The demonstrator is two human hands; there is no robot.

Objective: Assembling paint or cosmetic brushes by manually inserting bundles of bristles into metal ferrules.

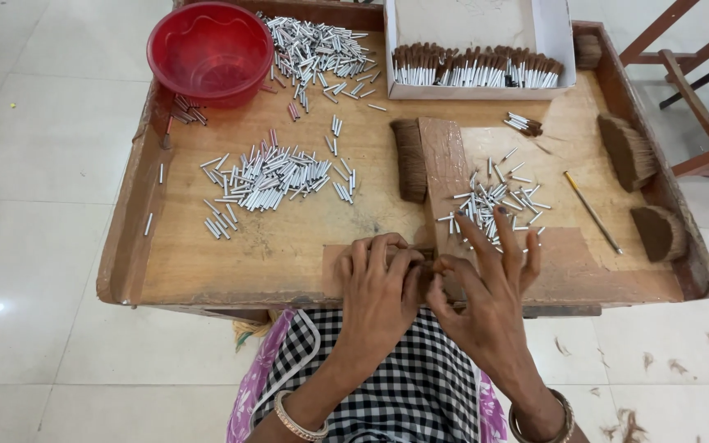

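My left hand (381,283) curled over a small tuft of fibre at the tray's (129,221) near edge, fingers closed, contents mostly hidden. My right hand (490,287) pinched the same tuft, thumb to forefinger, other fingers fanned out. The tuft itself barely showed between them. Done so far, I judged: one row of filled tubes in the white box (551,37). Left: loose tubes (268,176) in heaps, and several fibre bundles (625,152) unused.

You wear a black-and-white checked apron edged in white over pink patterned cloth. Your left hand (379,287) has a thin metal bangle at its wrist; your right hand (486,287) a broader one.
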